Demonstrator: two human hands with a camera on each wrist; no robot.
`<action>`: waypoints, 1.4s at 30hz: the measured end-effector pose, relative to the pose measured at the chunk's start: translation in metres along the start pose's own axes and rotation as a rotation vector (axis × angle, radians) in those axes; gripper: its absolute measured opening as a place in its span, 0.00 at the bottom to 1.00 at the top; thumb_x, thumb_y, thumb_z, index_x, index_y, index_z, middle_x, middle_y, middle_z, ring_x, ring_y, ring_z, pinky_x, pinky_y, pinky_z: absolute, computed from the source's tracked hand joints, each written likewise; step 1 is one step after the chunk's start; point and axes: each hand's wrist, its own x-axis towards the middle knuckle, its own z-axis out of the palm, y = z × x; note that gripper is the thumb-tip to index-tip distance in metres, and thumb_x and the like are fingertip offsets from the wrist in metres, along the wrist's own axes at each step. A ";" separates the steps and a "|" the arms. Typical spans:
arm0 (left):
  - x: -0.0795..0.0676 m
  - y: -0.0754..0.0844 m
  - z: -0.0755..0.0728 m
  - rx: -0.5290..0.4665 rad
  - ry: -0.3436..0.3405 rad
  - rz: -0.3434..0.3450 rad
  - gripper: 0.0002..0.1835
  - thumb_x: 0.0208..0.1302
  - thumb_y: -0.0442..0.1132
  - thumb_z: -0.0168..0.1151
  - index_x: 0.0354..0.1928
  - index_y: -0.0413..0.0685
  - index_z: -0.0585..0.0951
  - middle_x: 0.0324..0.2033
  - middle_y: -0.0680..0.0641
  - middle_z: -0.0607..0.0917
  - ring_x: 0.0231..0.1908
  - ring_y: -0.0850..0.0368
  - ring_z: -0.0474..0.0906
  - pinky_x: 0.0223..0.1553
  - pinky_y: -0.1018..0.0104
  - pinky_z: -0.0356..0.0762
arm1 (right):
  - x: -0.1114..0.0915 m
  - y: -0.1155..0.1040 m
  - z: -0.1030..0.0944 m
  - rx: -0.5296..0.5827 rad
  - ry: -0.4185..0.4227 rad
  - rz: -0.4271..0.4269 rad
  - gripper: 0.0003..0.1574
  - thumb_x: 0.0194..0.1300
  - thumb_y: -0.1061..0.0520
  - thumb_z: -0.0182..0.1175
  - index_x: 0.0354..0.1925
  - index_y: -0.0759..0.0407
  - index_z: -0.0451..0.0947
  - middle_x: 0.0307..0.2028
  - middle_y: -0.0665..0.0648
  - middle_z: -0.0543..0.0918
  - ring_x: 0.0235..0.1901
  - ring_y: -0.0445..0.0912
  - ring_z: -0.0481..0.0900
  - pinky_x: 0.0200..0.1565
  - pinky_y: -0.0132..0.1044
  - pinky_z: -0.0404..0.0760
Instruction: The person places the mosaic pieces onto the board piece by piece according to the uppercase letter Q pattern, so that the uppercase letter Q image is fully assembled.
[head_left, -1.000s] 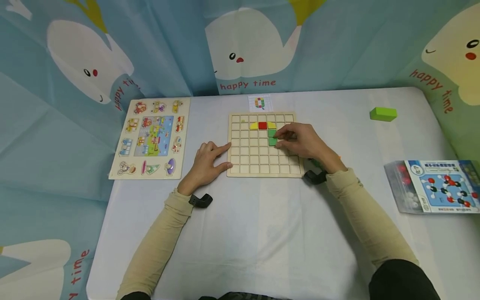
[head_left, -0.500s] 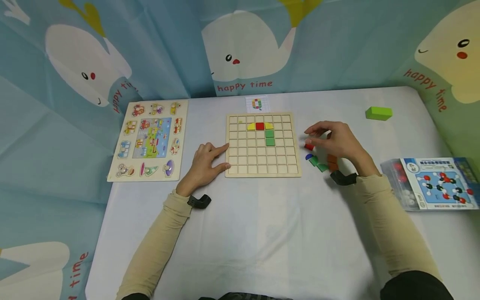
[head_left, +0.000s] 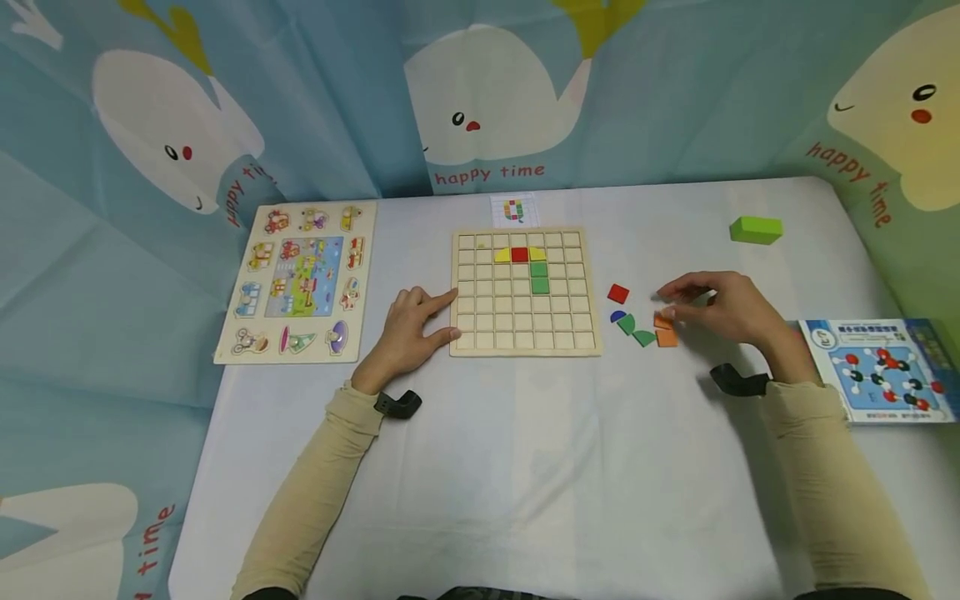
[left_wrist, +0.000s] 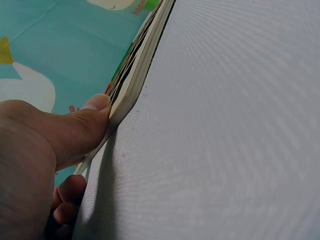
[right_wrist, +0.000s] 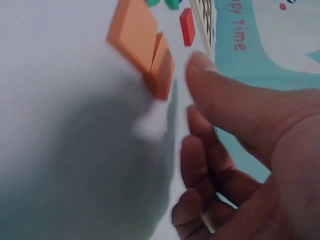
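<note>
My left hand (head_left: 405, 335) rests at the left side of the wooden grid board (head_left: 504, 318), thumb and forefinger touching its edge. In the left wrist view the thumb (left_wrist: 85, 125) presses at the board's corner. A red square (head_left: 520, 255), yellow pieces on either side of it and two green squares (head_left: 539, 277) sit in the grid. My right hand (head_left: 723, 310) hovers beside two orange squares (head_left: 667, 338), its fingers loosely bent and holding nothing. In the right wrist view the thumb is apart from the nearer orange square (right_wrist: 162, 72).
Between board and right hand lie a red square (head_left: 618, 293), a blue half-round piece (head_left: 617, 316) and green curved pieces (head_left: 643, 338). A pattern card (head_left: 528, 208) lies behind the board. A picture puzzle (head_left: 247, 342), a green block (head_left: 756, 230) and a boxed model set (head_left: 885, 375) flank them.
My right hand has left the green squares on the board and moved right, past the red square, to the orange squares. The left hand has stayed at the board's edge.
</note>
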 end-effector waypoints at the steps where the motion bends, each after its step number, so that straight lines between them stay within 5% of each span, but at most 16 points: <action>1: 0.000 0.000 0.000 -0.001 -0.002 0.000 0.37 0.68 0.47 0.74 0.77 0.49 0.74 0.39 0.44 0.72 0.41 0.49 0.61 0.49 0.56 0.57 | -0.003 0.002 0.000 -0.006 -0.017 0.010 0.22 0.67 0.50 0.76 0.57 0.56 0.88 0.52 0.62 0.87 0.48 0.51 0.76 0.43 0.27 0.70; 23: 0.001 -0.003 0.003 -0.001 0.010 0.008 0.37 0.68 0.47 0.74 0.76 0.48 0.75 0.40 0.44 0.72 0.41 0.49 0.61 0.48 0.56 0.56 | -0.017 0.012 0.004 -0.014 -0.064 0.031 0.22 0.65 0.47 0.77 0.51 0.58 0.88 0.46 0.59 0.86 0.45 0.51 0.75 0.42 0.30 0.71; 30: 0.000 -0.003 0.003 -0.004 0.001 -0.014 0.37 0.68 0.47 0.74 0.76 0.50 0.74 0.40 0.44 0.72 0.42 0.48 0.61 0.49 0.56 0.57 | -0.012 0.005 0.011 -0.014 -0.024 0.021 0.23 0.66 0.46 0.76 0.51 0.59 0.85 0.43 0.57 0.85 0.43 0.49 0.76 0.41 0.25 0.71; 42: 0.000 0.000 0.001 -0.006 -0.011 -0.024 0.37 0.69 0.47 0.74 0.77 0.51 0.73 0.40 0.44 0.72 0.42 0.49 0.61 0.49 0.57 0.56 | -0.010 -0.007 0.020 -0.047 0.023 0.004 0.23 0.67 0.47 0.75 0.47 0.64 0.85 0.40 0.60 0.86 0.42 0.53 0.79 0.39 0.33 0.74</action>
